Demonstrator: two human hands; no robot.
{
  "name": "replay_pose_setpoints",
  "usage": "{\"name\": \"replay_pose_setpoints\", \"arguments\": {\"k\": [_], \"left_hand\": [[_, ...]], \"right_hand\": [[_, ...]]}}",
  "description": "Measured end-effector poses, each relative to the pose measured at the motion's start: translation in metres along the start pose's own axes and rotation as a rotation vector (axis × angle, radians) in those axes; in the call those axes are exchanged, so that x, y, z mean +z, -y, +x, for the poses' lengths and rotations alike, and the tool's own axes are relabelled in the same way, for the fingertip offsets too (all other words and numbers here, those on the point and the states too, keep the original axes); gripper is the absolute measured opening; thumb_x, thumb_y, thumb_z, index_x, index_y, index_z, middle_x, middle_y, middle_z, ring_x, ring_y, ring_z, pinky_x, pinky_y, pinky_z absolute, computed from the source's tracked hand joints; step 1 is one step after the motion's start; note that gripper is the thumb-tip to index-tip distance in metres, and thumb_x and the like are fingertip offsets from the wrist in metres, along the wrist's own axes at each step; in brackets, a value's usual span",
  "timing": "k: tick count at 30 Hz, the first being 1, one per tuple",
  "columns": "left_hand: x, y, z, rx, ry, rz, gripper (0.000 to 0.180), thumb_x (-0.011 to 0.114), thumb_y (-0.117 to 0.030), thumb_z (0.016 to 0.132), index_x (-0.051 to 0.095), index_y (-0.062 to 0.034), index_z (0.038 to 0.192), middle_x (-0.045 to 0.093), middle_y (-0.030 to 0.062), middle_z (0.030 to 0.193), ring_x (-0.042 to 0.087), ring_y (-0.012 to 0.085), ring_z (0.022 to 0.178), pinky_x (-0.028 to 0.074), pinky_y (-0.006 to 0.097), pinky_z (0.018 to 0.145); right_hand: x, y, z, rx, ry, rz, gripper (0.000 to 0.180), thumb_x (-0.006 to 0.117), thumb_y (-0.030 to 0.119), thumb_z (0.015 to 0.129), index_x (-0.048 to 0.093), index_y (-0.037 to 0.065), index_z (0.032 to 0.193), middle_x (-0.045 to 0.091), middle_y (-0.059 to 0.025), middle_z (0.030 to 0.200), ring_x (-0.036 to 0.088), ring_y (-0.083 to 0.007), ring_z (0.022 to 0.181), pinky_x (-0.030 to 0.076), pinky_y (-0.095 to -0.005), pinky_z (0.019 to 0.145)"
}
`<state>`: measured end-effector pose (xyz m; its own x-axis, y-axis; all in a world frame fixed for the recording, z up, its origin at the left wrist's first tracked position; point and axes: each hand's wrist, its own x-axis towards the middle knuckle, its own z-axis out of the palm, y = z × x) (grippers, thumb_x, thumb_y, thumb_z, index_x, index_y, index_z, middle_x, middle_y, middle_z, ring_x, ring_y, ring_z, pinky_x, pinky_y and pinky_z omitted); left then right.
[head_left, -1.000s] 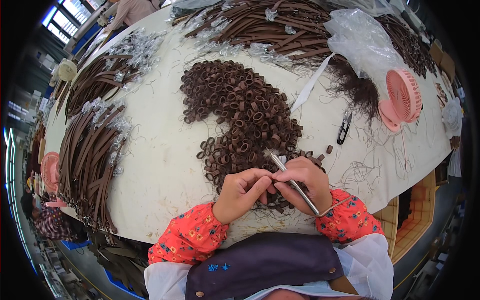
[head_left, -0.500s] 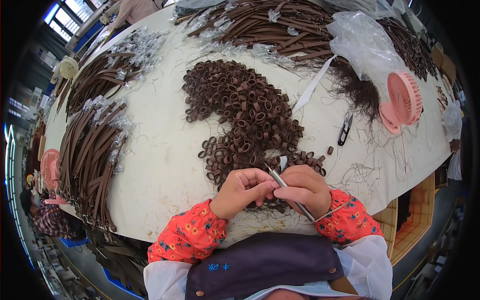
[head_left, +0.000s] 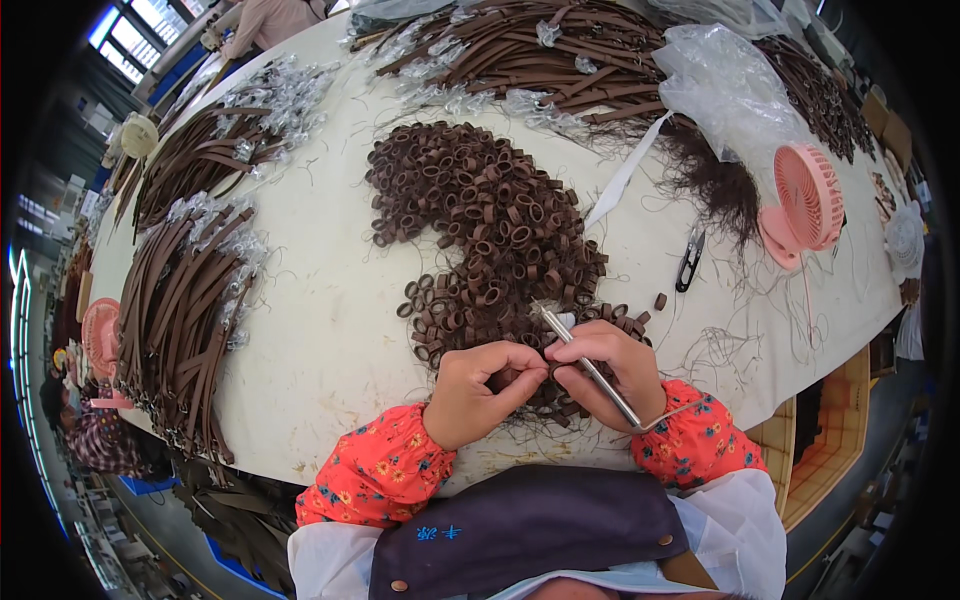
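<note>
In my right hand [head_left: 622, 372] is a slim silver pen-shaped metal tool [head_left: 598, 375], slanting with its tip up and to the left over the pile. A thin cord or wire runs from its lower end past my right cuff. My left hand [head_left: 487, 388] is closed beside it, thumb and forefinger pinched together; whatever they hold is hidden. Just beyond and partly beneath both hands spreads a big heap of small brown strap loops [head_left: 500, 215], rings mostly lying on their sides. Loose dark threads surround the heap.
Brown straps with clear plastic wrap lie in bundles at left [head_left: 180, 310] and along the far side [head_left: 540, 60]. At right are black thread snips [head_left: 690, 262], a pink fan [head_left: 806, 200], a white strip [head_left: 625, 175] and clear plastic [head_left: 730, 85]. Another pink fan [head_left: 100, 338] stands far left.
The tool's tip has moved away from my left fingertips, further up over the heap. My right hand has shifted its grip, and my left thumb and forefinger have closed into a pinch.
</note>
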<state>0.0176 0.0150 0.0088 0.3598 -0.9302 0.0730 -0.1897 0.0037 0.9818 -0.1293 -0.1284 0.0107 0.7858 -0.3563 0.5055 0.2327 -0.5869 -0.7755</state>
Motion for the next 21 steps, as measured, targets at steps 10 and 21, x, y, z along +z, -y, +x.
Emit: {"name": "replay_pose_setpoints", "arguments": {"k": [10,21], "left_hand": [[0.003,0.009,0.002,-0.081,0.047,-0.383,0.007,0.054,-0.003,0.096,0.054,0.0000,0.102,0.063,0.0121,0.106,0.058,0.0094,0.067,0.049,0.023,0.061],[0.014,0.015,-0.001,-0.063,0.031,-0.467,0.008,0.046,-0.004,0.099,0.046,-0.0001,0.106,0.065,0.0103,0.100,0.060,0.0094,0.074,0.050,0.023,0.067]], "right_hand": [[0.003,-0.002,-0.001,-0.070,-0.056,-0.032,0.034,0.076,-0.002,0.073,0.063,0.009,0.103,0.064,-0.0093,0.090,0.064,-0.0262,0.080,0.053,-0.0318,0.068],[0.002,-0.002,0.001,-0.181,-0.026,-0.156,0.031,0.075,0.001,0.073,0.063,0.009,0.100,0.062,-0.0079,0.089,0.060,-0.0279,0.083,0.050,-0.0360,0.073]]}}
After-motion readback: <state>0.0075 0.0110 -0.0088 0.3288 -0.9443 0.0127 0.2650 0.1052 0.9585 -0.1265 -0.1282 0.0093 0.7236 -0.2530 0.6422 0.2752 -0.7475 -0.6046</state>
